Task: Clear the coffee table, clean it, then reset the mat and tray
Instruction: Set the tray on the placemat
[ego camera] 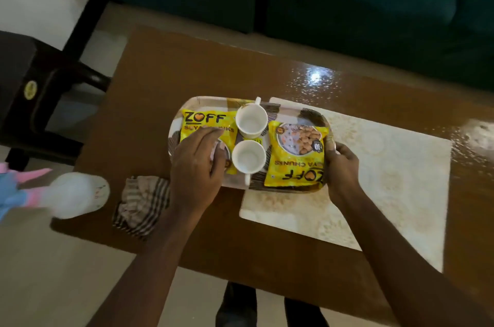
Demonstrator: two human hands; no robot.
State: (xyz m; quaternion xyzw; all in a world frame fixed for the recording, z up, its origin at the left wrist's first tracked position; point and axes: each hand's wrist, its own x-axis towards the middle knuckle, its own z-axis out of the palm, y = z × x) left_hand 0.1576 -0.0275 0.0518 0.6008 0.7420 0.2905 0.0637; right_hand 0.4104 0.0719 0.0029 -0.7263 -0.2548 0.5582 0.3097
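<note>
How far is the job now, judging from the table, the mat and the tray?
Done, apparently: the table shines as if wiped, the cloth lies aside by the spray bottle, and the mat is back. In hand: the left hand and right hand hold the loaded tray, only partly over the mat. Left: centring the tray.

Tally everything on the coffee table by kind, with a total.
White ceramic cups: 2
Yellow soya chunks packets: 2
Patterned oval serving tray: 1
Cream rectangular table mat: 1
Striped brown-and-white cloth: 1
White spray bottle with pink-and-blue trigger: 1
Total: 8
</note>
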